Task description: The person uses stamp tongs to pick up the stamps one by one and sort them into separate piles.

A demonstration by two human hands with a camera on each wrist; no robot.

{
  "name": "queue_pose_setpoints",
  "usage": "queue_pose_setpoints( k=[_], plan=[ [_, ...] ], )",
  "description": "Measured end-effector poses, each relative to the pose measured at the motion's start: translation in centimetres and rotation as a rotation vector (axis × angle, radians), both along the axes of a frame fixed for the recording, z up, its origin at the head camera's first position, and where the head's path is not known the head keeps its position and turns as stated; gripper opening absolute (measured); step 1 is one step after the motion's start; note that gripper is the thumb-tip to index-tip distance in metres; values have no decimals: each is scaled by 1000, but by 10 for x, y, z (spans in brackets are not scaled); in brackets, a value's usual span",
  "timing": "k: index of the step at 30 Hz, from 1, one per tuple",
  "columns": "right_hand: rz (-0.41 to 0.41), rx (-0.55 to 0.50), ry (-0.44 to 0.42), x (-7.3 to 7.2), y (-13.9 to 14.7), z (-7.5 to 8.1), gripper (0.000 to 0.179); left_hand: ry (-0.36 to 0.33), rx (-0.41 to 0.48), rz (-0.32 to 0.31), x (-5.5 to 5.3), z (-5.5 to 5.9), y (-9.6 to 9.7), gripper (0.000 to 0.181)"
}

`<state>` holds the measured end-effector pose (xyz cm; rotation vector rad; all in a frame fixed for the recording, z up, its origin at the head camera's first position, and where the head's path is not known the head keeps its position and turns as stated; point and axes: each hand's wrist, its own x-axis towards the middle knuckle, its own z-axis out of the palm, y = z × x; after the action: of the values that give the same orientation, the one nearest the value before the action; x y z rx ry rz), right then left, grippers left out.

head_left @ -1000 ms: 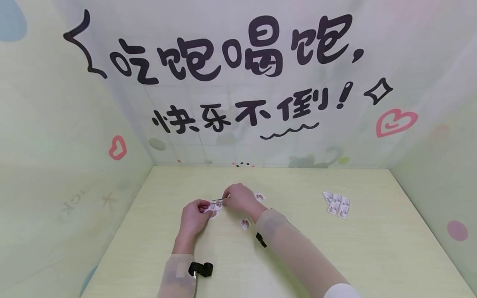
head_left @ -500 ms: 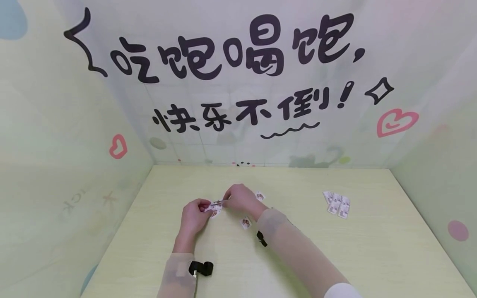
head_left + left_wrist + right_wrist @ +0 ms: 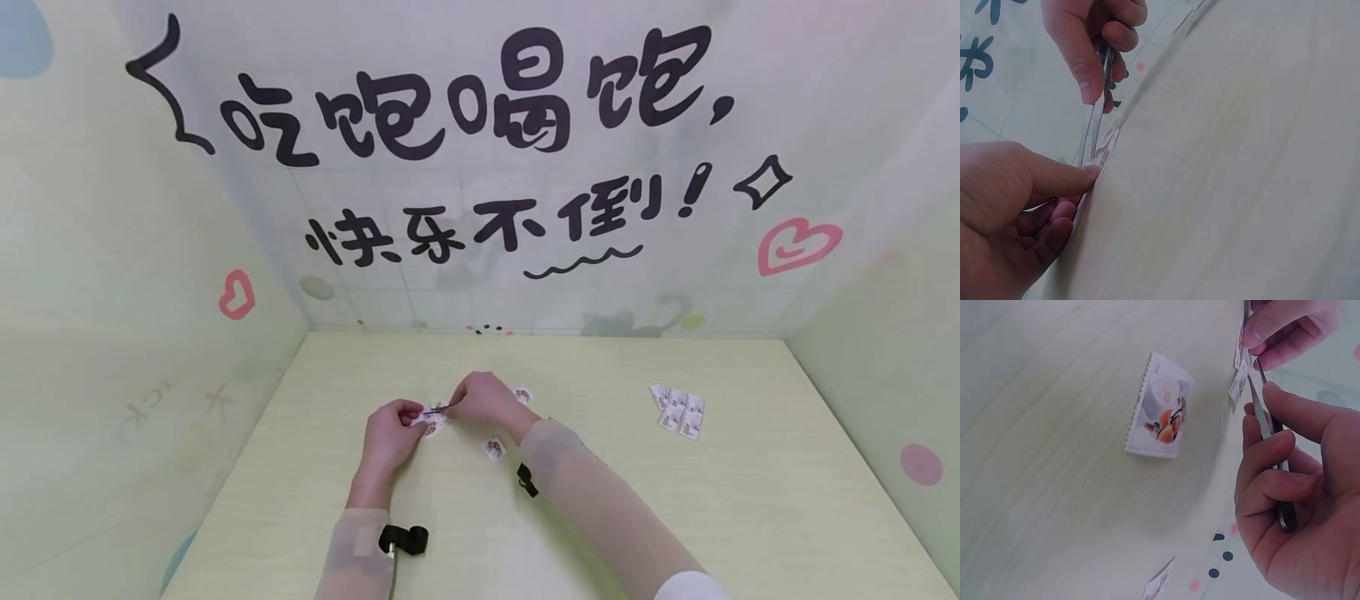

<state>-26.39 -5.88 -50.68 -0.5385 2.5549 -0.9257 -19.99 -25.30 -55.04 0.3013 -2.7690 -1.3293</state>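
Observation:
My left hand [image 3: 388, 437] pinches a small cluster of stamps [image 3: 431, 429] between thumb and fingers, at the back left of the table. Across from it, my right hand [image 3: 486, 398] grips tweezers [image 3: 1095, 131], fingers curled round their dark handle. The two tips reach the stamps beside the left thumb, with the tweezers' arms a little apart in the left wrist view. In the right wrist view, one stamp [image 3: 1163, 415] with perforated edges and an orange bird lies face up by itself. Another loose stamp [image 3: 522, 394] lies behind the right wrist, partly covered by it.
Several stamps [image 3: 678, 412] lie together in a group at the right of the pale wooden table [image 3: 600, 517]. A printed wall [image 3: 480, 292] with large black writing rises at the table's back edge, and side walls flank it. Each wrist wears a small black camera mount [image 3: 405, 542].
The tweezers have dipped slightly towards the stamps, and their arms look closer together than a second ago. The left hand keeps its place on the stamps.

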Motion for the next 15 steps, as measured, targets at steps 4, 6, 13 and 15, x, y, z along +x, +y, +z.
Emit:
queue_pose_setpoints(
  k=[4, 6, 13, 15],
  plan=[
    [3, -10, 6, 2, -2, 0, 10, -1, 7, 0, 1, 0, -1, 24],
    [1, -6, 15, 3, -3, -1, 10, -1, 9, -3, 1, 0, -1, 25],
    [-22, 3, 36, 4, -6, -3, 7, -2, 7, -6, 0, -1, -1, 26],
    [-25, 5, 42, 4, -7, -4, 7, -1, 6, -10, -1, -1, -1, 27]
  ],
)
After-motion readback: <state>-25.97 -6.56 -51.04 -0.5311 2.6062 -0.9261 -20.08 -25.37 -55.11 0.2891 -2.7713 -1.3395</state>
